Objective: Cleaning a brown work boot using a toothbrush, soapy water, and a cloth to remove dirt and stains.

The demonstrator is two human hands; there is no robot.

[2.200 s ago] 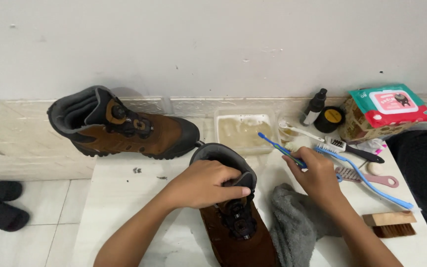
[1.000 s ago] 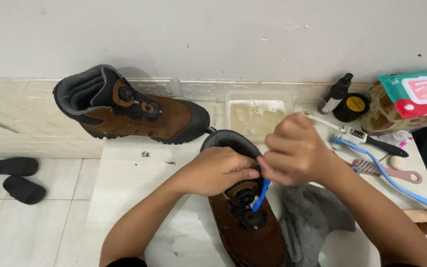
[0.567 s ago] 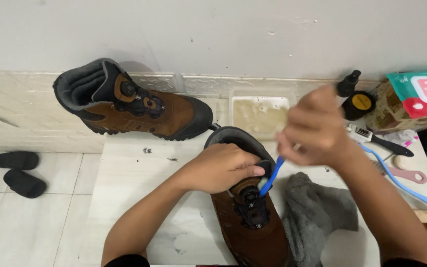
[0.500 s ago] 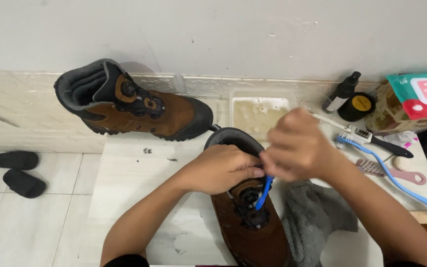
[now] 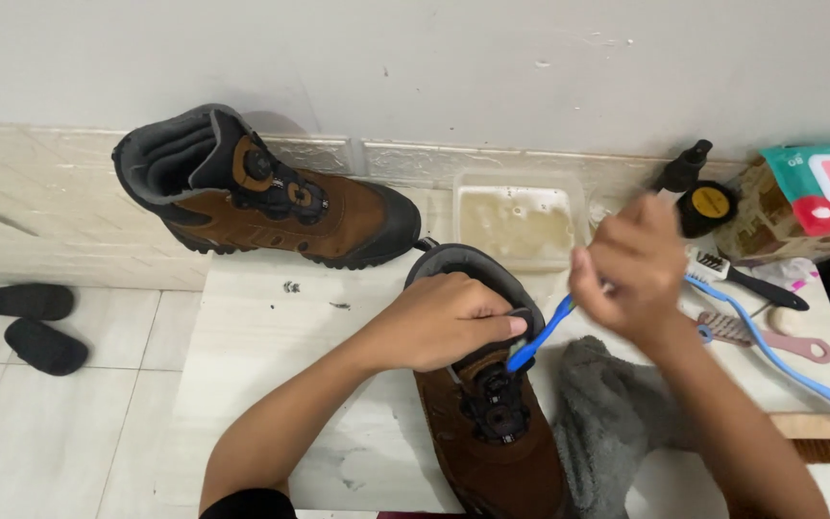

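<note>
A brown boot with a dark collar stands on the white marble surface in front of me, toe toward me. My left hand grips its collar and tongue. My right hand holds a blue toothbrush, whose head touches the boot's tongue just above the black lace dial. A second matching brown boot lies on its side against the wall at the upper left.
A grey cloth lies right of the boot. A clear tub of cloudy water sits by the wall. Brushes, a dark bottle, a round tin, a wipes pack and a wooden brush lie at right. Two black pads lie on the floor tiles.
My right hand brought the blue toothbrush from the right side to the boot's tongue and has moved it back and forth there. My left hand has stayed on the collar.
</note>
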